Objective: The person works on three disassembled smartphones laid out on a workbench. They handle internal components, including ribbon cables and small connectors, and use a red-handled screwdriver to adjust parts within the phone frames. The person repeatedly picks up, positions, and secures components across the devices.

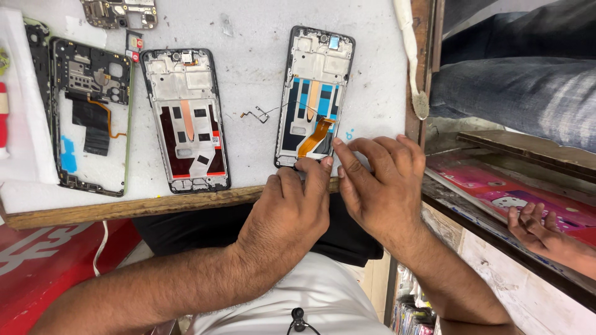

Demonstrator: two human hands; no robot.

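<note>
At the table's point(124, 208) near edge, your left hand point(292, 205) and right hand point(382, 186) meet over the bottom end of an opened phone frame point(313, 93), fingers point(323, 166) pinched at its lower rim, whether gripping it you cannot tell. Its orange flex cable point(315, 135) curls loose just above your right forefinger; a careless pull could crease or tear it. So close to the edge, the frame could slide off. Farther left lie a second phone frame point(185, 118) and a stripped back housing point(90, 111).
</note>
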